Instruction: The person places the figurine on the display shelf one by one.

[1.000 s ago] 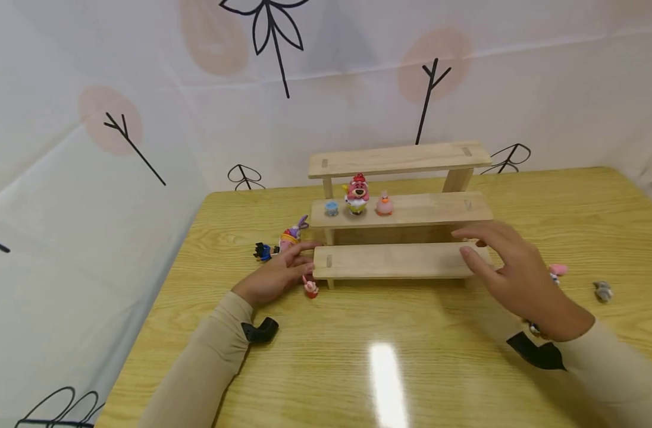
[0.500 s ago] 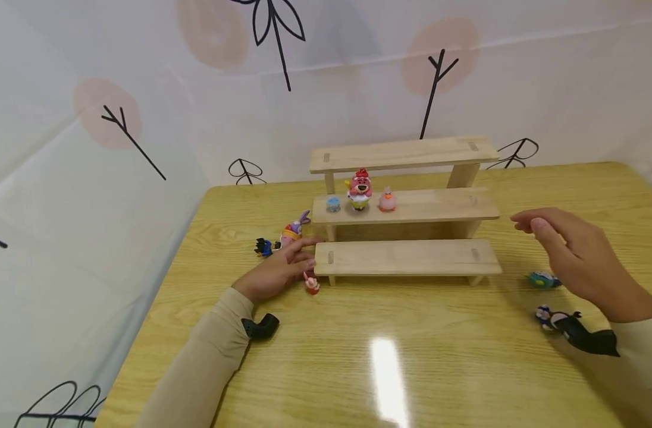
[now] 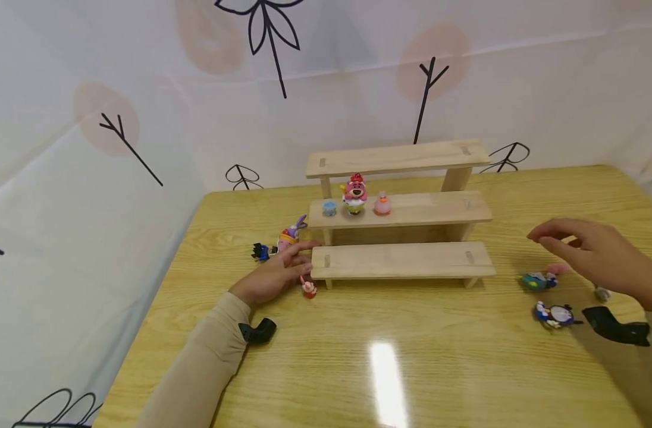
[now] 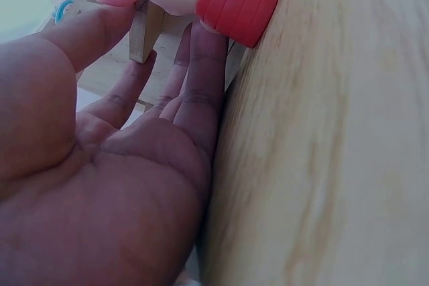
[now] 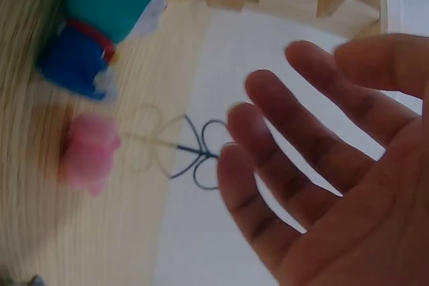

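My left hand [image 3: 269, 278] rests on the table at the left end of the wooden three-tier shelf [image 3: 401, 260]. In the left wrist view its extended fingers reach a leg [image 4: 145, 31] of the shelf. Just in front of them is a small pink figurine with a red striped body [image 4: 236, 8]. My right hand [image 3: 599, 252] hovers to the right of the shelf, holding nothing, with fingers relaxed and slightly bent. Below it lie a teal and blue figurine [image 3: 538, 280], a pink figurine [image 5: 90, 152] and a figurine with a white oval belly [image 3: 558, 315].
The middle tier carries a light blue piece [image 3: 329, 208], a pink bear figurine [image 3: 354, 193] and a round pink figurine [image 3: 382, 204]. Left of the shelf lie a dark-haired figurine [image 3: 262, 251] and a purple-eared one [image 3: 290, 235]. A small grey figurine [image 3: 602, 293] lies under the right hand.
My right hand has moved from the lowest tier's right end out to the right, over the loose figurines. The left hand has stayed at the shelf's left end.
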Tool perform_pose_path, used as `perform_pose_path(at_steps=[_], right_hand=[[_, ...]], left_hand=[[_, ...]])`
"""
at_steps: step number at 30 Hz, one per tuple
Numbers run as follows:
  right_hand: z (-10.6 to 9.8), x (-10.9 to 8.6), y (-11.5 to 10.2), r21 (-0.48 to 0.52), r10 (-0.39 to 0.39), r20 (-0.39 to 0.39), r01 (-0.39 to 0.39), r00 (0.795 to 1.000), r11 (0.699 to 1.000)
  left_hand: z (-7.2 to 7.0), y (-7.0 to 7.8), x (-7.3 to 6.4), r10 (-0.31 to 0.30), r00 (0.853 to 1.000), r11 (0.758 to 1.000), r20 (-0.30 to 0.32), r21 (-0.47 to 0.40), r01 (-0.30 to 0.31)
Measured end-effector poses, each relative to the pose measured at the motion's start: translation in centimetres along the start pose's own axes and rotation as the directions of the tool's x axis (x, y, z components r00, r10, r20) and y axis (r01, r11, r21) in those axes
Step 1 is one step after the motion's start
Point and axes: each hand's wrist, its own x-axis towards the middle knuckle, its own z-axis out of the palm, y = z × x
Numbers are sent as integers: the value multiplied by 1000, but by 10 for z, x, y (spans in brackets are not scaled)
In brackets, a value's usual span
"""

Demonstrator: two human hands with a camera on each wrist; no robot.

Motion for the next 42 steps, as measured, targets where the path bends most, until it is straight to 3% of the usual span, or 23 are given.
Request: perform_pose_path(at_steps=[8,14,22,29,42], right_hand=[[1,-3,26,-96,32,188,-14,982,995],[-2,-4,39,-94,148,307,-125,940,988],[-3,-7,46,-114,238,360,-211,902,971],[2,-6,47,-87,248,370,-232,895,969],[9,-2,41,-113,218,341,-190,915,975]], left_hand=[[0,-2,1,11,1000,1000,15,-28,-10],[0,0,1,12,1000,1000,8,-9,-12],[-1,-1,1,1,1000,1000,4,7,-1],[0,0,1,9,1000,1000,5,7,-9],[0,-1,1,15,1000,999,8,-29,-15]])
